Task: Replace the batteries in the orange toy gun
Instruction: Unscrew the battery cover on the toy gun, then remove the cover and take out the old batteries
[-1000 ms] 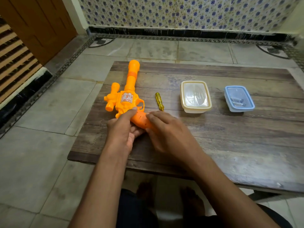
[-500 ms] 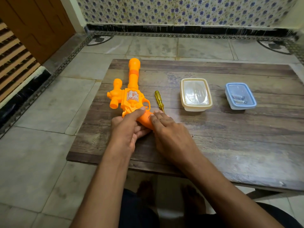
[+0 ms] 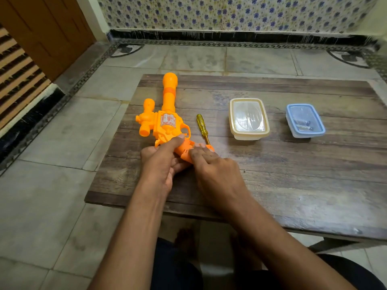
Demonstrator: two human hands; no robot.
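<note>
A person's left hand (image 3: 161, 164) grips the handle of an orange toy gun (image 3: 165, 124), forefinger stretched to the trigger guard, while the right hand (image 3: 215, 170) curls its fingers over the handle's end. The gun lies on a wooden table (image 3: 282, 181), its silver sticker illegible, with a yellow screwdriver (image 3: 202, 126) just beside it.

Your worn wooden table (image 3: 293, 185) stands on grey floor tiles (image 3: 52, 195). Ahead you see a blue-flowered wall (image 3: 230, 13), a brown door (image 3: 48, 32) left
</note>
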